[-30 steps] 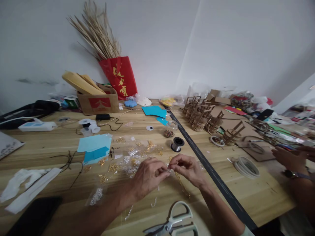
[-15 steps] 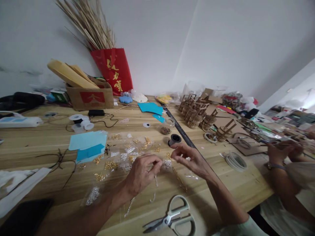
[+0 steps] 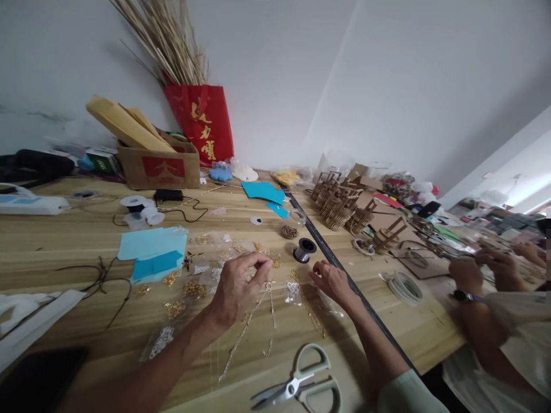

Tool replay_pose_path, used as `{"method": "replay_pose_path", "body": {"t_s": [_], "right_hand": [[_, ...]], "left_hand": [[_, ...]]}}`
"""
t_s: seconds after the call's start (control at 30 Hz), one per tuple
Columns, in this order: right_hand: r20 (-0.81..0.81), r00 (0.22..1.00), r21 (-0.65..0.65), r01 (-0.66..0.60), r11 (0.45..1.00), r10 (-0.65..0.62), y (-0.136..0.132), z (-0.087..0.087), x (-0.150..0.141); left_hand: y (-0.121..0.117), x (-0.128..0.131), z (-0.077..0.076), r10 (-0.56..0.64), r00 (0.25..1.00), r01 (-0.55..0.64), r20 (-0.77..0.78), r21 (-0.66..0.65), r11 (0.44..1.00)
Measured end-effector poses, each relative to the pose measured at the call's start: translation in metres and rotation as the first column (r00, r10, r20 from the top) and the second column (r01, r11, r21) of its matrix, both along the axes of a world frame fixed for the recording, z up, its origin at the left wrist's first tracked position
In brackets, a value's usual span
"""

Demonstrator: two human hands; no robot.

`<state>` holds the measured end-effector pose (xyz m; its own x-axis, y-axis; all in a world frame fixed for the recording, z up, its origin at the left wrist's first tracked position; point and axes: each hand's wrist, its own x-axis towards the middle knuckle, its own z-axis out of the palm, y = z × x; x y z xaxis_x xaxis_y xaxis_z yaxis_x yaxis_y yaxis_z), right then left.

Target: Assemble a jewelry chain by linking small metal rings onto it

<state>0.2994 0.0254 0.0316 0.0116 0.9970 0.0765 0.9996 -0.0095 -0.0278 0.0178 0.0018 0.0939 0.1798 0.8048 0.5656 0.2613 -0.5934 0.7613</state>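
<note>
My left hand [image 3: 236,287] is raised a little over the wooden table [image 3: 69,246], thumb and forefinger pinched on a thin silvery chain [image 3: 241,338] that hangs down and trails across the wood. My right hand [image 3: 330,282] rests on the table to the right, fingers curled over small clear bags [image 3: 293,291] of metal bits; what it grips, if anything, is hidden. Several small bags of gold findings [image 3: 198,287] lie just left of my left hand. A spool of wire [image 3: 305,250] stands beyond both hands.
Grey-handled scissors [image 3: 301,384] lie near the front edge. Blue paper sheets [image 3: 152,252], black cord [image 3: 103,281], a cardboard box [image 3: 157,166], and a red bag [image 3: 200,123] of straw sit left and back. Another person's hands [image 3: 477,267] work at right among cardboard models [image 3: 340,203] and tape rings [image 3: 404,287].
My hands have drawn apart. The left hand lifted with the chain pinched in it, and the right hand dropped to the table over the small bags.
</note>
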Motion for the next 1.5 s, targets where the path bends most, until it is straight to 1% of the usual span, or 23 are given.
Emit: {"method": "replay_pose_path", "body": {"t_s": [0.2, 0.37, 0.57, 0.8, 0.9, 0.97, 1.13, 1.2, 1.3, 1.33, 1.37, 1.4, 1.43, 1.47, 1.5], "right_hand": [[0.023, 0.999, -0.031, 0.025, 0.999, -0.025, 0.005, -0.014, -0.002], [0.001, 1.0, -0.028, 0.027, 0.999, -0.027, 0.004, -0.012, 0.002], [0.002, 0.999, -0.02, 0.044, 0.999, -0.044, 0.002, -0.008, 0.008], [0.019, 0.995, -0.026, 0.096, 0.995, -0.095, -0.001, -0.019, -0.002], [-0.031, 0.995, -0.018, 0.095, 0.995, -0.095, -0.001, -0.02, -0.003], [-0.086, 0.992, -0.009, 0.087, 0.996, -0.088, -0.002, -0.017, 0.0], [-0.286, 0.958, 0.022, 0.035, 0.999, -0.027, -0.005, 0.0, 0.014], [-0.385, 0.923, 0.028, -0.007, 1.0, 0.017, -0.009, 0.009, 0.019], [-0.526, 0.848, 0.002, -0.076, 0.997, 0.065, -0.021, 0.027, 0.023], [-0.589, 0.804, -0.009, -0.107, 0.994, 0.081, -0.027, 0.034, 0.024], [-0.74, 0.666, -0.016, -0.156, 0.988, 0.094, -0.033, 0.042, 0.024], [-0.843, 0.53, -0.02, -0.205, 0.979, 0.093, -0.04, 0.049, 0.025], [-0.899, 0.43, -0.012, -0.228, 0.974, 0.089, -0.048, 0.056, 0.025], [-0.928, 0.364, -0.008, -0.243, 0.97, 0.083, -0.055, 0.062, 0.025], [-0.944, 0.32, -0.006, -0.258, 0.966, 0.079, -0.062, 0.067, 0.026]], "left_hand": [[0.001, -0.003, 0.003, 0.03, 0.998, -0.029, 0.056, -0.019, 0.999], [0.002, -0.007, 0.007, 0.057, 0.991, -0.049, 0.123, -0.074, 0.996], [0.003, -0.011, 0.012, 0.113, 0.981, -0.105, 0.155, -0.057, 0.993], [0.002, -0.012, 0.015, 0.133, 0.979, -0.129, 0.156, -0.035, 0.991], [0.001, -0.013, 0.015, 0.134, 0.98, -0.132, 0.147, -0.027, 0.991], [0.0, -0.013, 0.016, 0.137, 0.98, -0.135, 0.144, -0.025, 0.991], [-0.001, -0.015, 0.02, 0.147, 0.976, -0.145, 0.16, -0.023, 0.989], [0.0, -0.017, 0.021, 0.157, 0.97, -0.154, 0.184, -0.028, 0.988], [0.002, -0.02, 0.02, 0.172, 0.96, -0.169, 0.221, -0.033, 0.985], [0.003, -0.022, 0.02, 0.176, 0.957, -0.173, 0.231, -0.032, 0.984], [0.003, -0.023, 0.019, 0.176, 0.955, -0.174, 0.241, -0.028, 0.984], [0.004, -0.024, 0.019, 0.174, 0.953, -0.173, 0.249, -0.024, 0.985], [0.005, -0.025, 0.018, 0.17, 0.952, -0.17, 0.254, -0.024, 0.985], [0.005, -0.025, 0.018, 0.167, 0.952, -0.166, 0.256, -0.024, 0.986], [0.006, -0.025, 0.018, 0.163, 0.953, -0.162, 0.255, -0.026, 0.986]]}}
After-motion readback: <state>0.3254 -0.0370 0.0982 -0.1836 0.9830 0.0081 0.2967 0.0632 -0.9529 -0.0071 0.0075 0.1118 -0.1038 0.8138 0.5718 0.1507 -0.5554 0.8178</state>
